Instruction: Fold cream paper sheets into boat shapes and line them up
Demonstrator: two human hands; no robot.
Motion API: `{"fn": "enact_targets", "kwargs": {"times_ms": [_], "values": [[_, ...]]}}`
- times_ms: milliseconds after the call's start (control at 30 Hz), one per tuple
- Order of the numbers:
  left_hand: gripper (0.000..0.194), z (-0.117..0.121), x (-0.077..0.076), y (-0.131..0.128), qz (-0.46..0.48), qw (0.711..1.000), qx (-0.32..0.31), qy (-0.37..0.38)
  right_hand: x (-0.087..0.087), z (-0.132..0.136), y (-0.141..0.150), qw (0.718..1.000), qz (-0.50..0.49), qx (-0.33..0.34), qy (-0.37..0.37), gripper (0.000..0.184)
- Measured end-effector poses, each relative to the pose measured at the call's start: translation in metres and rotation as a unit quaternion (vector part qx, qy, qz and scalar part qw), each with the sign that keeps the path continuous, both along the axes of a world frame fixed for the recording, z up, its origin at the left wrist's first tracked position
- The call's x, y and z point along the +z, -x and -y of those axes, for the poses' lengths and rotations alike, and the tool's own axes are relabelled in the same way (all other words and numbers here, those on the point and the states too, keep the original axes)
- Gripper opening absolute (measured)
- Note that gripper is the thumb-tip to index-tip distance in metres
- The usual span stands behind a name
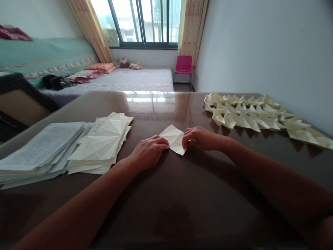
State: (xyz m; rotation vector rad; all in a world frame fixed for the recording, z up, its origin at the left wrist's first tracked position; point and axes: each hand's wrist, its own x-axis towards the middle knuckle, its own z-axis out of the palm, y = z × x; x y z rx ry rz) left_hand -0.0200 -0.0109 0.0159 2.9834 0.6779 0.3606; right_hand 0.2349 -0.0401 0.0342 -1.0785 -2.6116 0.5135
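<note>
A small creased sheet of cream paper [172, 136] lies in the middle of the brown table, turned with one corner pointing away from me. On its left edge rests my left hand [151, 148], the fingers pressed together on the paper near its left corner. My right hand [196, 138] has its fingers curled and closed on the paper's right corner; the fingertips are partly hidden. Between the two hands the paper's middle shows, with fold lines across it.
At left lie a stack of creased cream sheets [104, 139] and a pile of printed papers [41, 147]. Rows of folded paper pieces [241, 113] stand at the right by the wall. Beyond the glossy table [161, 205] are a bed [145, 78] and a pink chair [183, 65].
</note>
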Motion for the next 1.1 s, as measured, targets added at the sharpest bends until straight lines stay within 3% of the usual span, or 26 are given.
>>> {"fn": "enact_targets", "kwargs": {"times_ms": [133, 300, 367, 467, 667, 867, 1100], "values": [[0.033, 0.002, 0.001, -0.001, -0.006, 1.000, -0.003, -0.009, -0.003, -0.004, -0.006, 0.995, 0.039, -0.002, -0.087, 0.022], [0.033, 0.001, 0.001, -0.001, -0.009, 1.000, -0.004, -0.012, -0.013, -0.011, -0.010, 0.999, -0.032, 0.021, -0.022, 0.022], [0.033, 0.001, 0.000, -0.001, -0.010, 1.000, -0.004, -0.015, -0.018, -0.013, -0.008, 0.998, -0.063, -0.006, 0.010, 0.026], [0.034, 0.001, 0.000, -0.001, -0.012, 1.000, -0.004, -0.018, -0.026, -0.014, -0.002, 0.991, -0.075, -0.104, 0.033, 0.033], [0.034, 0.001, 0.000, -0.001, -0.013, 1.000, -0.004, -0.016, -0.034, -0.012, 0.010, 0.968, -0.031, -0.250, 0.010, 0.032], [0.032, 0.002, 0.001, 0.000, -0.015, 1.000, -0.007, -0.018, -0.027, -0.011, 0.016, 0.959, 0.048, -0.279, 0.007, 0.028], [0.030, 0.005, 0.004, -0.003, -0.027, 0.999, 0.005, -0.019, -0.025, -0.005, 0.021, 0.949, 0.118, -0.286, -0.056, 0.034]]}}
